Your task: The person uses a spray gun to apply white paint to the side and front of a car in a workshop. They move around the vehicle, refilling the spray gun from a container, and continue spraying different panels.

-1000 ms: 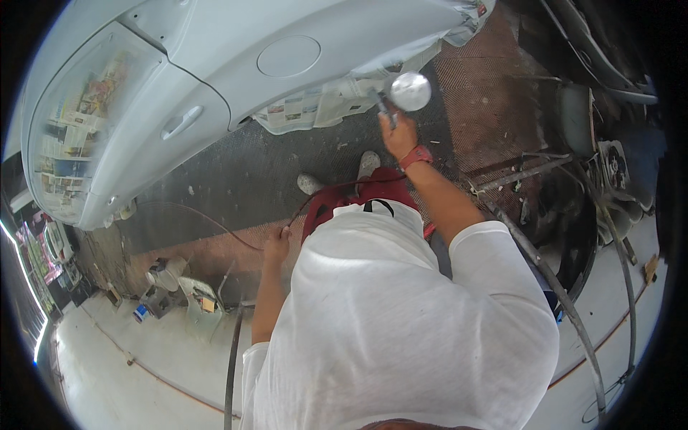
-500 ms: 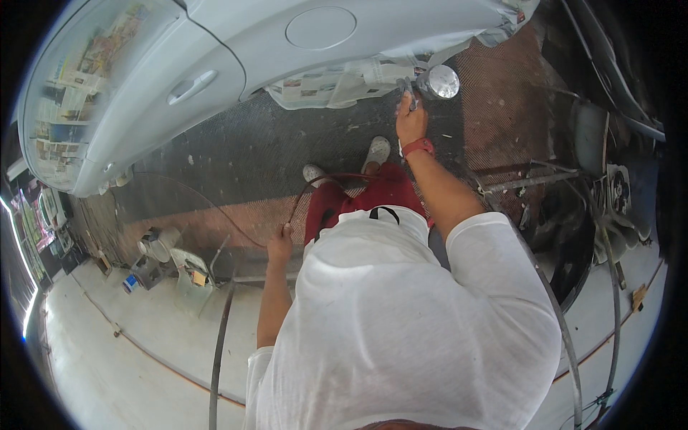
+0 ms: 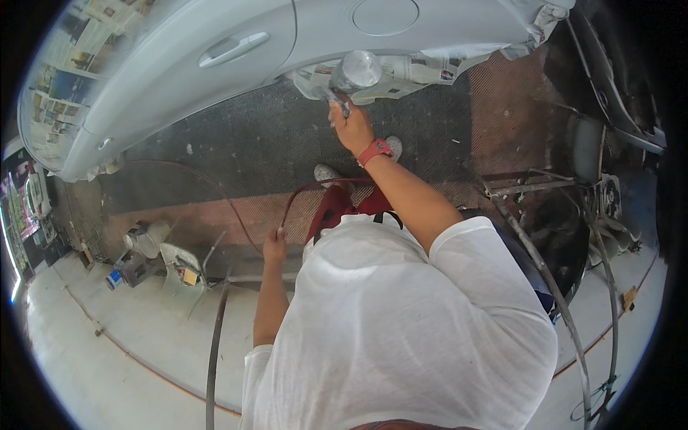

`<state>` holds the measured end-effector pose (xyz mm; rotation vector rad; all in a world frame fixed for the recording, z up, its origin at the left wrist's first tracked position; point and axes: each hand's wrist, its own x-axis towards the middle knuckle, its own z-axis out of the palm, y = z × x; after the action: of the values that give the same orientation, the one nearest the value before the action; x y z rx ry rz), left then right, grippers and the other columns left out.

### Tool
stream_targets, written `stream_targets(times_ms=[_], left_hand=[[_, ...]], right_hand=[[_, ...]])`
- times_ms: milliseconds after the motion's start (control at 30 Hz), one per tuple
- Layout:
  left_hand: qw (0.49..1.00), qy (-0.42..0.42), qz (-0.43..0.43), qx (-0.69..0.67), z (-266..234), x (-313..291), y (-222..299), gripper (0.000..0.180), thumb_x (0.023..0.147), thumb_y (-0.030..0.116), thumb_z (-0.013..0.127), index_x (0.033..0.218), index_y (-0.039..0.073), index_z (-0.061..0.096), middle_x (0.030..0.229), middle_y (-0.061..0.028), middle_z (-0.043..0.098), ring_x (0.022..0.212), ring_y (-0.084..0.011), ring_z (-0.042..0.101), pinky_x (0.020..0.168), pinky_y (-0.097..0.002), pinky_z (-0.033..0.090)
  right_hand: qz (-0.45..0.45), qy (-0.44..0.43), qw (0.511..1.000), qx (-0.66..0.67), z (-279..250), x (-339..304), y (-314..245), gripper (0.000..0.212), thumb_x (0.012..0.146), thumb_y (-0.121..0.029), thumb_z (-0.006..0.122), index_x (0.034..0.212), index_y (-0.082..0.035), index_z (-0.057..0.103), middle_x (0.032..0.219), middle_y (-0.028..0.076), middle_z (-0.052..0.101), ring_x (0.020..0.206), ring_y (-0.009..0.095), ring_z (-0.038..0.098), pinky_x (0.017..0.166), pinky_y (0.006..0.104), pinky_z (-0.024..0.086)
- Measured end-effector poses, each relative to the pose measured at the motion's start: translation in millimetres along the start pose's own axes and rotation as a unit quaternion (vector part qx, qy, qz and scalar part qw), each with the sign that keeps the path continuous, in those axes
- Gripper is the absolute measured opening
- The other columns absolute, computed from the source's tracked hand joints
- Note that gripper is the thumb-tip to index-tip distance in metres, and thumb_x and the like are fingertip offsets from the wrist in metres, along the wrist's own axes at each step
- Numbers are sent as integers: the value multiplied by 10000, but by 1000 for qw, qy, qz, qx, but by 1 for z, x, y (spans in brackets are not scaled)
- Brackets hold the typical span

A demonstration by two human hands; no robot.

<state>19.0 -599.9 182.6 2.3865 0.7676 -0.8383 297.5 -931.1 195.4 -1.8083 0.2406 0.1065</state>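
Note:
My right hand (image 3: 350,127) is closed round the grip of a paint spray gun (image 3: 335,97). The gun's round silver cup (image 3: 357,69) is uppermost, near the lower edge of a pale grey-white car body (image 3: 308,43). Newspaper masking (image 3: 412,70) hangs along that edge, partly behind the cup. Lower left, my left hand (image 3: 274,246) is wrapped round a dark red hose (image 3: 290,198). The hose arcs across in front of my legs toward my right side, and another length trails over the floor. The gun's nozzle and trigger are too small to make out.
A door handle (image 3: 233,50) and a round fuel flap (image 3: 385,16) mark the car's side. Left of me stand a pale chair (image 3: 183,265) and several cans. Metal poles (image 3: 530,251) and a grey panel (image 3: 588,143) are at the right.
My right hand has swung left with the spray gun, along the car's lower edge. The view has shifted along the car. My left hand keeps its hold on the hose.

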Motion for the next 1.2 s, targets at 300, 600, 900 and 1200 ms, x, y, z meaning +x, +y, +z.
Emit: stream_targets(times_ms=[300,600,900,1200], left_hand=[[993,-43,80,-72,5,47,-103,546,1115,455,500,1061,-49,702,937,-221,706,881,-316,669,835,-451,521],[995,-85,5,-52,-51,90,-82,618,1120,519,453,1199,-38,709,1069,-211,730,1027,-331,692,933,-457,515],[994,-83,-17,-72,-34,89,-97,565,1114,488,481,1206,-25,700,1087,-206,744,1045,-334,707,959,-456,515],[988,-70,31,-131,30,57,-71,504,1111,431,497,1237,-1,725,1156,-243,748,1121,-389,706,991,-473,507]], right_hand=[[-8,299,954,-30,-81,-13,-11,456,1112,-381,510,1138,33,702,766,156,702,683,289,697,638,433,537],[-96,243,957,-126,-19,-27,-68,508,1114,-420,516,1135,60,681,732,128,676,677,209,684,657,401,541],[-49,205,975,-65,-40,-18,-150,492,1129,-427,497,1049,26,671,687,31,619,627,154,614,609,345,502],[-112,187,973,-79,-27,-4,-183,497,1133,-426,494,980,10,678,673,28,595,585,137,585,541,320,458]])
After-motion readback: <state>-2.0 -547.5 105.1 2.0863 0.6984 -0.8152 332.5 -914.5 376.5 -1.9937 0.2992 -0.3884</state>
